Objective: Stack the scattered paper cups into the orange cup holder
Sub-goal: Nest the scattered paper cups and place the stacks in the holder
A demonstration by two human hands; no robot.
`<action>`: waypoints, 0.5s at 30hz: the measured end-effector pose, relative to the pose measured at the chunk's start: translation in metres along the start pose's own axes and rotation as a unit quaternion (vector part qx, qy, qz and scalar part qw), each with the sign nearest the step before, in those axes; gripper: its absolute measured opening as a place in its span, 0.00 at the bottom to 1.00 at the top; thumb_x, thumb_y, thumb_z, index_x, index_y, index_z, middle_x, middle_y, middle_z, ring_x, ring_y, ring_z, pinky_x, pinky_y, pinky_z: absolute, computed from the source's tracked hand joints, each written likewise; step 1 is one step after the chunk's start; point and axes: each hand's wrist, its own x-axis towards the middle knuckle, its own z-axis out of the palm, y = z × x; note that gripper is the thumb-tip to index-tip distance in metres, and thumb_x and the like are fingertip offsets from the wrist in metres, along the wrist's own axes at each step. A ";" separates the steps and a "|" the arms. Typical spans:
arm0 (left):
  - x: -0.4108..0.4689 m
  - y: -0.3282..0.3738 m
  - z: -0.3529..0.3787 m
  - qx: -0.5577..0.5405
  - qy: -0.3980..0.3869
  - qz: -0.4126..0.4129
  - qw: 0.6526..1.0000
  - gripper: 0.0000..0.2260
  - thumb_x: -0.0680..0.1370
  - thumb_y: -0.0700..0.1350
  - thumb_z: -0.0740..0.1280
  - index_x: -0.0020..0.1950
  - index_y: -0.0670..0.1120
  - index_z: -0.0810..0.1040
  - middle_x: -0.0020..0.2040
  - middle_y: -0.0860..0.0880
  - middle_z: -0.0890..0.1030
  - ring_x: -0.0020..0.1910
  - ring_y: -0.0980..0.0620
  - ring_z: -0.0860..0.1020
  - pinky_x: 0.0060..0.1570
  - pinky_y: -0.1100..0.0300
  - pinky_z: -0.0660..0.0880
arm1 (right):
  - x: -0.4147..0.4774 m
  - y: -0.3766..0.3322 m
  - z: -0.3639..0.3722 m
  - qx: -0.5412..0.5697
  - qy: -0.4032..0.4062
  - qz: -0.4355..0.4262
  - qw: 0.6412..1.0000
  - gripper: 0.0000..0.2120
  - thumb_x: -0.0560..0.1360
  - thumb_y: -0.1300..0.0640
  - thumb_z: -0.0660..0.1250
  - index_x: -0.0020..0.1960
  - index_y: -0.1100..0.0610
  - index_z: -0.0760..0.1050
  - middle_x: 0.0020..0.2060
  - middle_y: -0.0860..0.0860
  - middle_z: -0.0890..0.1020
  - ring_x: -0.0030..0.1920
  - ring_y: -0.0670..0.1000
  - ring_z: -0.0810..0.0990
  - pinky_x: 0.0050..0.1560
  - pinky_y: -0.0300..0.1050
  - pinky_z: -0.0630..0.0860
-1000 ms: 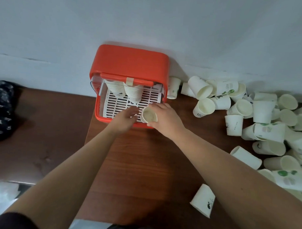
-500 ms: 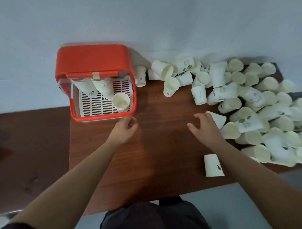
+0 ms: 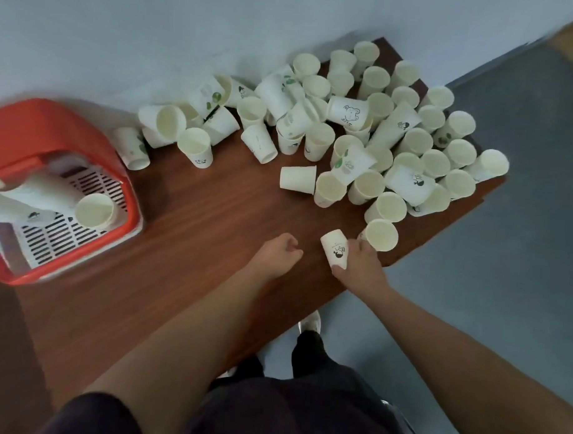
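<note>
The orange cup holder (image 3: 54, 134) lies at the table's left end, its white slotted grid showing. Stacked paper cups (image 3: 93, 210) lie inside it, mouths toward me. A heap of scattered white paper cups (image 3: 363, 132) covers the table's far right half. My right hand (image 3: 358, 268) grips an upside-down paper cup (image 3: 334, 247) with a black print, near the table's front edge. Just right of it stands another cup (image 3: 380, 234), mouth up. My left hand (image 3: 277, 255) hovers over bare wood left of the gripped cup, fingers loosely curled and holding nothing.
The brown wooden table (image 3: 197, 230) ends close behind my right hand, with grey floor (image 3: 503, 289) beyond. A pale wall (image 3: 155, 33) runs behind the holder and cups. A lone cup (image 3: 298, 178) lies on its side mid-table. My dark trousers (image 3: 288, 405) and shoe show below.
My right hand left the holder, swung right across the table and took hold of the upside-down cup by the front edge. My left hand drifted right from the holder. The view turned right.
</note>
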 end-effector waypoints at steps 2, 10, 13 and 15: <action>0.014 0.012 0.016 0.000 -0.019 0.015 1.000 0.22 0.79 0.46 0.68 0.72 0.49 0.69 0.64 0.46 0.76 0.55 0.51 0.76 0.55 0.62 0.71 | 0.008 0.005 -0.001 0.007 -0.007 -0.026 1.000 0.26 0.72 0.50 0.71 0.64 0.61 0.67 0.59 0.60 0.71 0.59 0.61 0.71 0.56 0.53 0.71; 0.050 0.026 0.031 0.224 0.013 0.240 0.945 0.37 0.69 0.52 0.78 0.76 0.52 0.67 0.74 0.50 0.68 0.73 0.48 0.65 0.72 0.48 0.65 | 0.048 0.010 -0.045 0.216 -0.109 -0.060 0.968 0.26 0.68 0.51 0.74 0.63 0.55 0.72 0.53 0.49 0.78 0.54 0.50 0.78 0.54 0.47 0.77; 0.054 0.029 0.025 0.198 -0.001 0.225 0.954 0.35 0.68 0.56 0.77 0.72 0.52 0.72 0.68 0.51 0.74 0.67 0.49 0.70 0.67 0.48 0.68 | 0.060 0.016 -0.067 0.241 -0.143 -0.053 0.958 0.25 0.71 0.49 0.74 0.65 0.54 0.72 0.55 0.48 0.79 0.55 0.48 0.79 0.55 0.43 0.75; 0.052 0.030 0.025 0.199 -0.004 0.207 0.958 0.37 0.66 0.63 0.74 0.73 0.53 0.71 0.64 0.51 0.74 0.62 0.49 0.71 0.63 0.51 0.70 | 0.063 0.019 -0.077 0.266 -0.147 -0.064 0.950 0.22 0.73 0.47 0.72 0.63 0.53 0.73 0.55 0.47 0.80 0.56 0.47 0.79 0.56 0.42 0.75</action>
